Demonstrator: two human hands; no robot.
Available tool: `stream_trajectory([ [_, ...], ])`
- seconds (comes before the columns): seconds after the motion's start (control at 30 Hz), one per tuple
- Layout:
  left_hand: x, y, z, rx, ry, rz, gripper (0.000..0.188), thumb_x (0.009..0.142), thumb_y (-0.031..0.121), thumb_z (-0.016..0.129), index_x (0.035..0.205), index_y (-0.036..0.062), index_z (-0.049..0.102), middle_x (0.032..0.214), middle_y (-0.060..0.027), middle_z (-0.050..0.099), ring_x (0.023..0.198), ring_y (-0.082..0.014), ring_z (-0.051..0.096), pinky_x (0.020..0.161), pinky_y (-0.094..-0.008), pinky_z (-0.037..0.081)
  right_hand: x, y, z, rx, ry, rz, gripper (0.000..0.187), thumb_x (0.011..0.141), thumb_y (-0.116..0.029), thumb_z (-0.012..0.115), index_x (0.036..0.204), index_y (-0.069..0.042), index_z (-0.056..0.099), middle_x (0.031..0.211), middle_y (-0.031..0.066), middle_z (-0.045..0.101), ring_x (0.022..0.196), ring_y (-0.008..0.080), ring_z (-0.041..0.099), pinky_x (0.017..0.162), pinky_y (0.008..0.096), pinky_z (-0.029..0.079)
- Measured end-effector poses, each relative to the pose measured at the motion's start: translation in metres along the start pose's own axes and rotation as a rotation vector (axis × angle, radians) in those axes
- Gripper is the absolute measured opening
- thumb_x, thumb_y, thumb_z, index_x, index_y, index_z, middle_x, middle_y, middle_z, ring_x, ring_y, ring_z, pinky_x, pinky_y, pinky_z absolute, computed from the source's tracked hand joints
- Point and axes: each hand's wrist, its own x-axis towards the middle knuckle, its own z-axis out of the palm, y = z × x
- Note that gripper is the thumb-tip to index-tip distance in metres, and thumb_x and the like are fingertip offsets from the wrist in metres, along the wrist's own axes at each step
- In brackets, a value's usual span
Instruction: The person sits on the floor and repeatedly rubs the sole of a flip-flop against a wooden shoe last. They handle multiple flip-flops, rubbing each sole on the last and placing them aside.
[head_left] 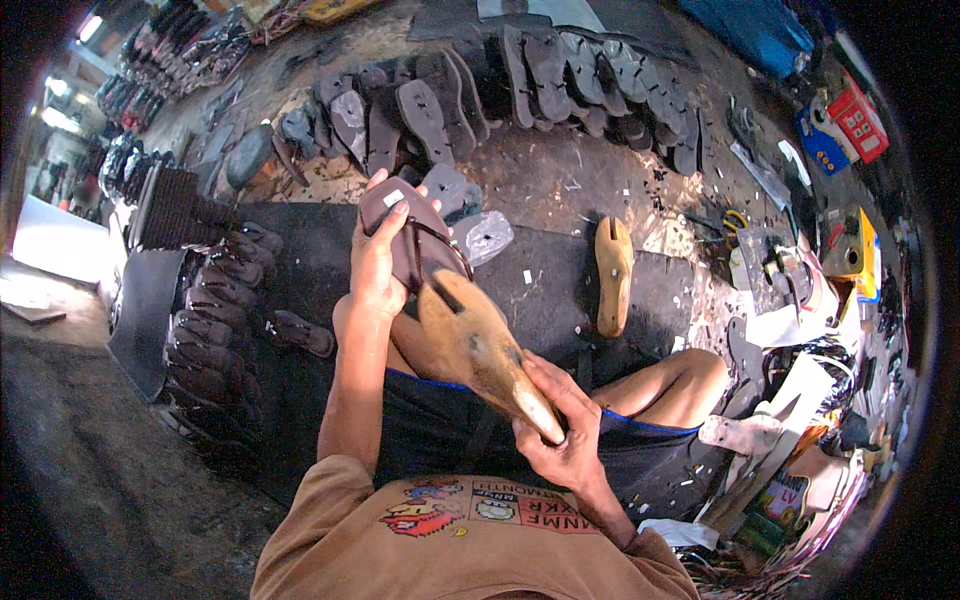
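Observation:
In my left hand [378, 262] is a brown sandal [425, 238] with dark straps, gripped near its heel, where a small white label sits. My right hand [560, 418] is wrapped round the narrow end of a wooden shoe last [478, 340]. The last's broad, slotted end lies right at the sandal's strap end; whether it is under the straps I cannot tell. A second wooden last [613, 277] lies on the dark mat beyond my right knee. Near the sandal, a clear plastic-looking piece [483, 238] rests on the mat.
Finished-looking sandals [215, 300] are piled at the left, with one sandal [300, 333] beside them. Rows of dark soles [425, 122] stand across the far side. Yellow-handled scissors [736, 220], a yellow box [850, 245], a red and blue box [826, 138] and clutter lie at the right.

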Motion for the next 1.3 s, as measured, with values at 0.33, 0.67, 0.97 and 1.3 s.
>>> stream_trajectory([
  [0.33, 0.02, 0.01, -0.018, 0.021, 0.059, 0.061, 0.054, 0.106, 0.014, 0.064, 0.155, 0.0247, 0.045, 0.141, -0.0171, 0.06, 0.126, -0.0388, 0.064, 0.098, -0.0631, 0.059, -0.003, 0.0, -0.037, -0.08, 0.125, -0.066, 0.065, 0.077, -0.013, 0.079, 0.14, -0.003, 0.068, 0.147, 0.0252, 0.062, 0.125, 0.0365, 0.067, 0.112, 0.0439, 0.05],
  [0.67, -0.003, -0.01, 0.016, 0.1, -0.077, 0.09, 0.064, 0.103, 0.011, 0.069, 0.16, 0.0218, 0.042, 0.143, -0.02, 0.06, 0.128, -0.037, 0.064, 0.093, -0.0589, 0.064, 0.013, 0.01, -0.007, 0.032, 0.046, 0.067, 0.067, 0.08, -0.005, 0.074, 0.145, 0.003, 0.062, 0.144, 0.0238, 0.065, 0.127, 0.0296, 0.066, 0.111, 0.0402, 0.049],
  [0.97, -0.011, -0.012, 0.013, -0.026, -0.242, -0.149, 0.069, 0.103, 0.013, 0.069, 0.163, 0.0274, 0.038, 0.148, -0.0201, 0.058, 0.135, -0.041, 0.06, 0.104, -0.0656, 0.056, 0.008, 0.019, 0.0, 0.119, 0.077, 0.088, 0.061, 0.087, -0.002, 0.069, 0.147, 0.005, 0.059, 0.148, 0.0272, 0.062, 0.138, 0.0385, 0.061, 0.118, 0.0433, 0.045],
  [1.3, -0.025, -0.041, 0.02, 0.083, -0.261, -0.123, 0.076, 0.099, 0.015, 0.07, 0.165, 0.0239, 0.033, 0.147, -0.023, 0.056, 0.132, -0.0414, 0.06, 0.103, -0.0595, 0.058, 0.014, 0.029, 0.033, 0.423, 0.126, 0.3, 0.061, 0.102, -0.009, 0.067, 0.157, 0.006, 0.046, 0.162, 0.0236, 0.05, 0.152, 0.0347, 0.046, 0.126, 0.0444, 0.034],
])
